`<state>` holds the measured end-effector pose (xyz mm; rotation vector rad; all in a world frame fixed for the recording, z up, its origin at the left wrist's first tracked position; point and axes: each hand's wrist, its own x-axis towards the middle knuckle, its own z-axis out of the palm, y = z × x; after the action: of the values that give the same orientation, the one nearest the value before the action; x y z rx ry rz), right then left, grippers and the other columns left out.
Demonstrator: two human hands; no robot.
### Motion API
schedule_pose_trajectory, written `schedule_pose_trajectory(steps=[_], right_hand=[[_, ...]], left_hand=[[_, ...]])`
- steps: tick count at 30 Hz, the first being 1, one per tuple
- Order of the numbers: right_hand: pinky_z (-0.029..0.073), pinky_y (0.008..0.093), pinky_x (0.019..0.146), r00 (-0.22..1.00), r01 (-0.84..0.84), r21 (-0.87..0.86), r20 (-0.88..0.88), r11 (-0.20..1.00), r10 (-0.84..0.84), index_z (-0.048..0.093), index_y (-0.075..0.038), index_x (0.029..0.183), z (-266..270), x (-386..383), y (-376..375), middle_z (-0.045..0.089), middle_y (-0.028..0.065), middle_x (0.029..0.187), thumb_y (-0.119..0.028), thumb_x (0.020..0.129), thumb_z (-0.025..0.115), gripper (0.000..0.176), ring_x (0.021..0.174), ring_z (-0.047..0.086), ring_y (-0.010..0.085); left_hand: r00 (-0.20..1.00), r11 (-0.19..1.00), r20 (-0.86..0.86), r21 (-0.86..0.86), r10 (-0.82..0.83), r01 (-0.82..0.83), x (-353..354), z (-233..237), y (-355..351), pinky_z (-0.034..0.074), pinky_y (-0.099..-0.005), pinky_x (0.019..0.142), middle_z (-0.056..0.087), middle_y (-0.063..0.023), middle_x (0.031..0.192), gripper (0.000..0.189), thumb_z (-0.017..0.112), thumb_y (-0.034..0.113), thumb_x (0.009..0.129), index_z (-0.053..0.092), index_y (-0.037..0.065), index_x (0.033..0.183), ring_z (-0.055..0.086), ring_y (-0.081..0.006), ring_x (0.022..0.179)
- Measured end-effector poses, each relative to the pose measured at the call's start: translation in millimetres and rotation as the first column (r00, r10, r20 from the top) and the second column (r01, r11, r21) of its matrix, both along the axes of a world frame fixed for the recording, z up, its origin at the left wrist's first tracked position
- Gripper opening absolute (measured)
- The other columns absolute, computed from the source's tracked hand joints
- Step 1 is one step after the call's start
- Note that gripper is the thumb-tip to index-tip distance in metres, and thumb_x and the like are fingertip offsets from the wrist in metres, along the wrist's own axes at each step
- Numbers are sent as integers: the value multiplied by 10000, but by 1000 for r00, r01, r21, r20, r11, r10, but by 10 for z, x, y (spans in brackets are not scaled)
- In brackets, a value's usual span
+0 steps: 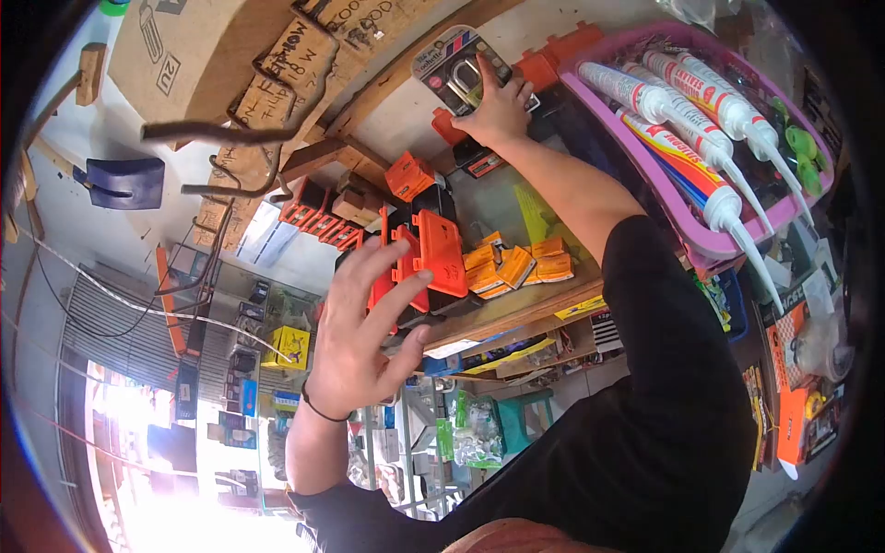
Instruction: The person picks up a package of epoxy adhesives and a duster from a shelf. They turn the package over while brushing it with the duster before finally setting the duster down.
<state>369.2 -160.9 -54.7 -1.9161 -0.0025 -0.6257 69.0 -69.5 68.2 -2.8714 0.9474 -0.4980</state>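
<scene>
My right hand (501, 112) reaches to the back of the shelf, its fingers and thumb on a blister-packed padlock (461, 78). The pack leans against the back wall with its printed card facing me; my fingers cover its lower right part. My left hand (355, 336), with a dark band at the wrist, is raised in front of the shelf, fingers apart and holding nothing. Behind its fingertips stand orange-red plastic cases (440, 253). Small orange-yellow boxes (516, 265) are piled beside those cases.
A pink basket (599, 103) with several sealant tubes (687, 120) stands right of my right arm. Metal hooks (217, 134) jut out at upper left. The shelf's wooden front edge (516, 318) runs below the boxes. More orange boxes (318, 210) line the back.
</scene>
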Motion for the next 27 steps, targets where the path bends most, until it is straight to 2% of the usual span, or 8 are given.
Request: schedule_pose_trajectory(steps=[9,16,17,21,23,24,25,27], right_hand=[[420,567,830,998,58,-60,-27,997,-60,103,-392,1362,81,303,62,160,232,1329,-390,519,807,1098,1195,225,454],[402,549,867,996,81,-61,40,995,-78,126,-385,1360,7,432,85,166,232,1323,-376,510,809,1091,1173,244,465],[401,552,864,995,88,-67,46,994,-85,128,-381,1361,10,450,80,169,236,1319,-382,510,807,1088,1169,247,469],[400,550,864,995,87,-86,64,992,-82,119,-373,1364,54,485,35,174,248,1315,-413,513,800,1090,1169,245,481],[431,572,827,994,71,-164,-76,984,-85,48,-392,1368,78,461,89,119,222,1347,-492,503,791,1144,1218,163,478],[411,587,846,995,47,-134,-83,990,-59,33,-388,1369,94,447,95,116,221,1350,-502,496,791,1162,1222,167,484],[411,587,846,995,52,-137,-77,989,-63,33,-388,1369,78,442,117,116,221,1350,-502,496,791,1162,1222,167,484],[327,581,920,995,96,-94,0,991,-97,55,-354,1374,53,518,148,169,263,1318,-476,481,799,1169,1189,212,508]], left_hand=[[997,998,80,65,2,-7,182,138,-233,276,-462,991,417,-192,1276,426,613,165,695,569,61,1106,348,-390,1203],[996,991,93,134,-1,-11,219,176,-264,384,-429,913,488,-158,1208,445,640,130,662,575,92,1100,440,-375,1120],[979,993,195,117,-52,29,196,185,-240,397,-425,898,522,-155,1156,432,631,117,661,581,84,1089,475,-370,1078],[739,980,654,20,-161,196,102,341,-233,442,-392,837,588,-141,982,270,538,149,749,623,48,985,523,-328,1023],[309,956,951,83,8,-280,345,547,-411,419,-373,874,566,-166,1052,381,247,218,966,459,-60,1118,541,-246,1011],[539,914,842,-221,3,340,576,738,-920,430,-319,832,593,-151,983,474,227,327,973,444,-62,1137,559,-221,951],[678,708,695,-603,240,367,475,747,-1011,453,-265,661,593,-140,751,523,194,406,961,471,-36,996,579,-188,701],[694,901,720,-300,-2,314,533,633,-887,383,-215,482,497,-107,559,491,174,433,952,423,33,814,469,-144,464]])
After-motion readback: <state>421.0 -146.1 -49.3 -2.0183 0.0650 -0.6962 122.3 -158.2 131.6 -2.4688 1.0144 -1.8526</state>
